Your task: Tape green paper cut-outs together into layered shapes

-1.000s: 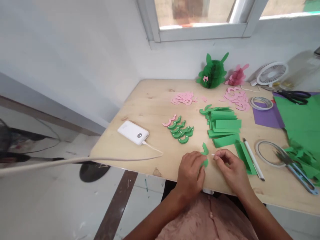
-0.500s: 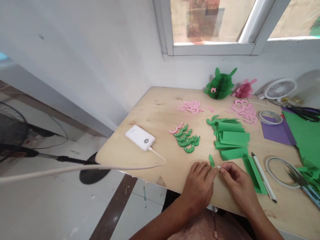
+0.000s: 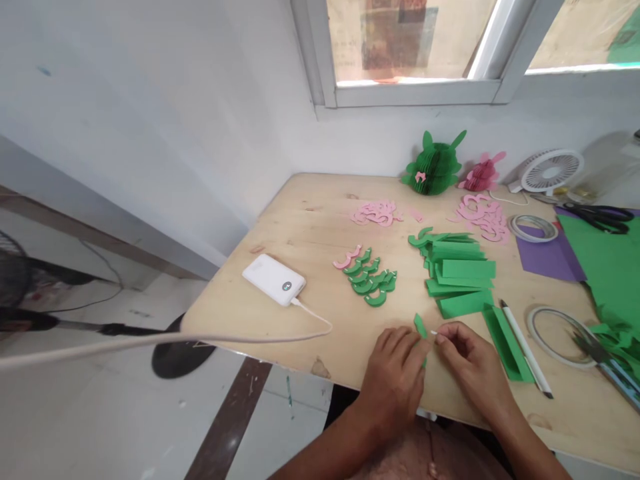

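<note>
My left hand is at the front of the table, its fingers pressed together over a small green paper piece. One end of that piece sticks out past the fingertips; the rest is mostly covered. Just to the right, my right hand pinches a thin short white strip between thumb and forefinger, close to the green piece. Beyond the hands lie curved green paper cutouts with small white bits on them, and a scalloped pink cutout. Folded green paper strips are stacked behind my right hand.
A white power bank with a cable lies left. Rightward are a white pen, tape rolls, a cutter, scissors and green sheets. Paper figures, pink cutouts and a small fan stand or lie behind.
The camera view has shifted slightly. The green piece now lies under my left fingers instead of just beyond them. The white strip has come a little away from my left hand.
</note>
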A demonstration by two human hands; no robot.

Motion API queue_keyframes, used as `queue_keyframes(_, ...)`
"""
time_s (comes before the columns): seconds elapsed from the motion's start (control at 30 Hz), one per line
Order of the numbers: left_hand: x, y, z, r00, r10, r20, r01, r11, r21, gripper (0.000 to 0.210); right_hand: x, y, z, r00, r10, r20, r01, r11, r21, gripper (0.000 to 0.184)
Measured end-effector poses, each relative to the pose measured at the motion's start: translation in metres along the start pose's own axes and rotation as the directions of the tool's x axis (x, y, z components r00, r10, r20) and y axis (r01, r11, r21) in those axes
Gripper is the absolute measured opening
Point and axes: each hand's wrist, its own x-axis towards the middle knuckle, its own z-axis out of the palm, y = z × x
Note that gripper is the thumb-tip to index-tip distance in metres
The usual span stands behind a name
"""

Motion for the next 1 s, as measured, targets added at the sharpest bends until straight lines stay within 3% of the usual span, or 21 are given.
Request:
queue_keyframes(0.27, 0.004, -0.009, 0.003, 0.997, 0.06, 0.038, -0.062, 0.996, 0.066, 0.036, 0.002, 0.005, -0.001, 0.999, 0.028, 0.043, -0.026, 0.999, -0.035, 0.023)
queue_keyframes(0.63, 0.007, -0.013, 0.0, 0.992, 0.069, 0.104, -0.072, 0.997, 0.023, 0.034, 0.007, 0.004, -0.004, 0.997, 0.036, 0.072, -0.029, 0.994, -0.102, 0.016)
queue_keyframes(1.0, 0.006, -0.014, -0.001, 0.993, 0.073, 0.09, -0.074, 0.997, 0.011, 0.033, 0.022, 0.001, 0.001, 0.988, 0.04, 0.149, -0.021, 0.992, -0.125, 0.013)
